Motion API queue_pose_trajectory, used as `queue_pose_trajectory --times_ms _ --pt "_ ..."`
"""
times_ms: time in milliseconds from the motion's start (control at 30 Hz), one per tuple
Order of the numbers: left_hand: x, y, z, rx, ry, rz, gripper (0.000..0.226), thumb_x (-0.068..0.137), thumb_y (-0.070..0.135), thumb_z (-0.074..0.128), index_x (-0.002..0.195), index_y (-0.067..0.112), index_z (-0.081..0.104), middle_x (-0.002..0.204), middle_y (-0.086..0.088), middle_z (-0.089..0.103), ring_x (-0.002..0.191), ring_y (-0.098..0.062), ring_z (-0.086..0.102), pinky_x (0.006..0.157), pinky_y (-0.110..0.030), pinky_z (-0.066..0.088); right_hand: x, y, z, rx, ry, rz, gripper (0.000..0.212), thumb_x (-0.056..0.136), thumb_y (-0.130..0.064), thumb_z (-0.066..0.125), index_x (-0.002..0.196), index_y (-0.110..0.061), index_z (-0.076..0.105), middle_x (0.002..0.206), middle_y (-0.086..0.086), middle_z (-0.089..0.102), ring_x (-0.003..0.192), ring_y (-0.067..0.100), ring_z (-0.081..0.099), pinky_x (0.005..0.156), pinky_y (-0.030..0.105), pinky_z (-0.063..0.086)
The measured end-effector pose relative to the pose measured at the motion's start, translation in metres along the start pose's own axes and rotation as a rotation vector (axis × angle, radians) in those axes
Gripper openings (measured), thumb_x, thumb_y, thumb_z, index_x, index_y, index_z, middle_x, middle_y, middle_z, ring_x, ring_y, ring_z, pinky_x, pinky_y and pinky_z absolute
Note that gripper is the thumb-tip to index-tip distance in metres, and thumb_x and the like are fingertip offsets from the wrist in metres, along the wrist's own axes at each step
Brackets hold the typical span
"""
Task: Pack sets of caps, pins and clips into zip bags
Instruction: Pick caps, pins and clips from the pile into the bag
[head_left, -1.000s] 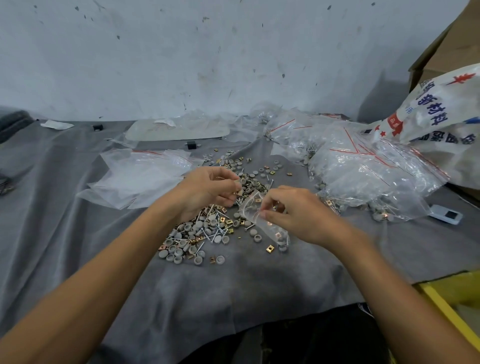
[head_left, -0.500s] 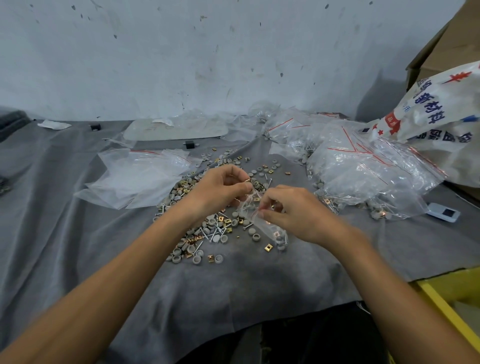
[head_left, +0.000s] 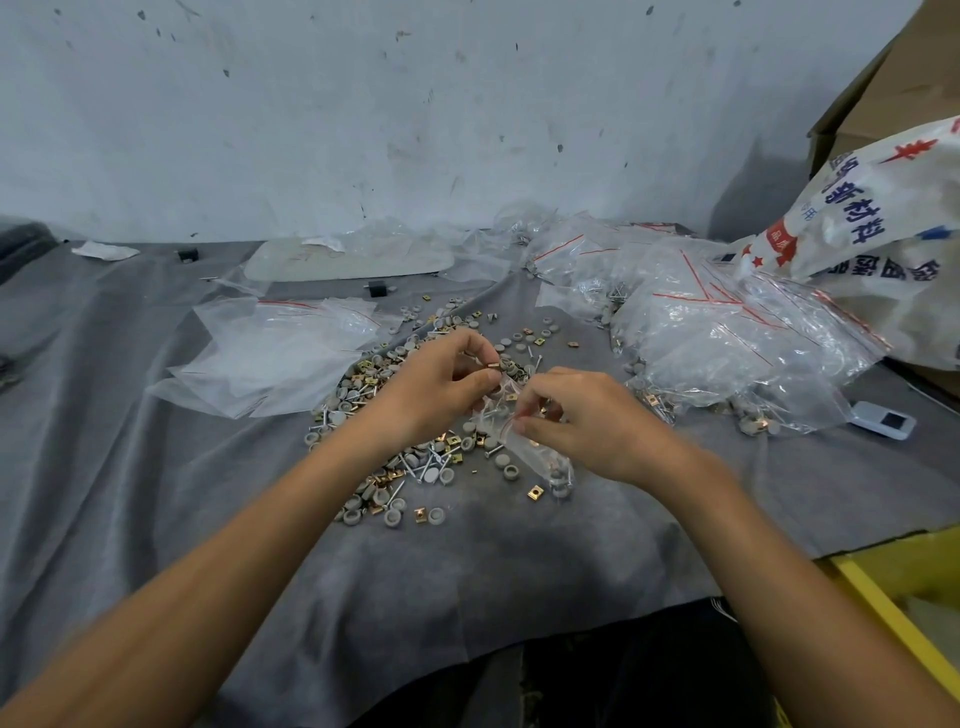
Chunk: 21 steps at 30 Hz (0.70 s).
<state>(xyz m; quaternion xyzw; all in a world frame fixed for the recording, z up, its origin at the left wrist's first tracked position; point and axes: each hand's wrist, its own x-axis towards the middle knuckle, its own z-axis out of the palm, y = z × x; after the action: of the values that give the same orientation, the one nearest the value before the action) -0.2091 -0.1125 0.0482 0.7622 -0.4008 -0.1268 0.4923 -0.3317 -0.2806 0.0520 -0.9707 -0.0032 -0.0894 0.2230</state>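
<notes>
A loose heap of grey caps, silver pins and gold clips (head_left: 410, 462) lies on the grey cloth (head_left: 467, 561) in the middle. My right hand (head_left: 587, 421) pinches the mouth of a small clear zip bag (head_left: 535, 457), whose lower end rests on the cloth with a few caps inside. My left hand (head_left: 441, 379) hovers just left of the bag's mouth and pinches a small gold clip (head_left: 492, 367) between thumb and fingertips.
A stack of flat zip bags (head_left: 270, 353) lies to the left. Filled bags (head_left: 717, 332) pile up at the right, under a printed white sack (head_left: 872, 223). A small white device (head_left: 883, 422) sits at far right. A yellow bin edge (head_left: 883, 603) shows bottom right.
My left hand rose from the heap and moved right to the bag's mouth, now with a gold clip at its fingertips. My right hand kept its hold on the bag.
</notes>
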Motion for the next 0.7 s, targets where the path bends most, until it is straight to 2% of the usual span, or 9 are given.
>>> queue_pose_trajectory --times_ms 133,200,267,433,500,600,700 --pt "0.000 -0.005 -0.002 0.032 0.014 0.020 0.012 0.098 0.020 0.065 0.095 0.028 0.057 0.081 -0.005 0.070 0.069 -0.018 0.062 0.069 -0.046 0.055 -0.001 0.000 0.000 0.002 0.000 0.001 0.006 0.094 -0.035 0.070 0.094 -0.030 0.068 0.092 -0.016 0.055 0.088 0.011 0.061 0.085 0.035 0.050" --pt "0.000 -0.011 -0.010 0.092 0.031 0.005 0.012 0.098 0.026 0.064 0.095 0.035 0.057 0.076 0.006 0.069 0.067 -0.011 0.062 0.061 -0.037 0.051 -0.002 0.000 -0.001 0.008 0.005 -0.001 0.007 0.094 -0.034 0.070 0.094 -0.027 0.069 0.093 -0.014 0.057 0.088 0.012 0.061 0.085 0.036 0.050" --pt "0.000 -0.019 -0.019 0.222 0.051 -0.026 0.009 0.099 0.030 0.063 0.096 0.036 0.056 0.076 0.012 0.070 0.069 -0.010 0.063 0.063 -0.031 0.047 -0.002 0.001 -0.002 0.007 0.004 0.000 0.009 0.094 -0.033 0.070 0.095 -0.025 0.069 0.094 -0.015 0.058 0.089 0.012 0.061 0.086 0.036 0.050" --pt "-0.003 -0.030 -0.030 0.540 0.031 -0.073 0.006 0.098 0.029 0.064 0.099 0.030 0.058 0.102 0.011 0.066 0.091 -0.009 0.059 0.077 -0.032 0.045 -0.001 0.003 -0.001 0.009 0.008 0.003 0.009 0.095 -0.033 0.070 0.096 -0.024 0.069 0.090 -0.019 0.055 0.086 0.008 0.059 0.081 0.032 0.047" --pt "-0.003 -0.024 -0.029 0.459 0.077 -0.027 0.004 0.097 0.030 0.065 0.097 0.031 0.062 0.099 0.013 0.065 0.090 -0.009 0.059 0.076 -0.029 0.045 0.001 0.001 0.000 0.009 0.009 0.001 0.008 0.095 -0.035 0.070 0.094 -0.027 0.068 0.090 -0.019 0.055 0.085 0.005 0.058 0.078 0.029 0.043" --pt "-0.001 -0.011 -0.020 0.253 0.003 0.026 0.006 0.097 0.030 0.066 0.095 0.035 0.068 0.089 0.009 0.070 0.082 -0.012 0.065 0.073 -0.029 0.052 0.002 0.001 0.002 0.005 0.012 0.000 0.006 0.094 -0.035 0.070 0.093 -0.030 0.067 0.091 -0.019 0.056 0.086 0.005 0.058 0.079 0.030 0.044" --pt "0.001 -0.008 -0.011 0.258 -0.074 0.046 0.014 0.098 0.030 0.064 0.109 0.035 0.070 0.091 0.010 0.070 0.080 -0.012 0.068 0.071 -0.029 0.057 0.002 0.000 0.000 0.016 0.018 -0.010 0.005 0.094 -0.034 0.071 0.093 -0.030 0.067 0.088 -0.019 0.055 0.085 0.004 0.057 0.081 0.030 0.046"
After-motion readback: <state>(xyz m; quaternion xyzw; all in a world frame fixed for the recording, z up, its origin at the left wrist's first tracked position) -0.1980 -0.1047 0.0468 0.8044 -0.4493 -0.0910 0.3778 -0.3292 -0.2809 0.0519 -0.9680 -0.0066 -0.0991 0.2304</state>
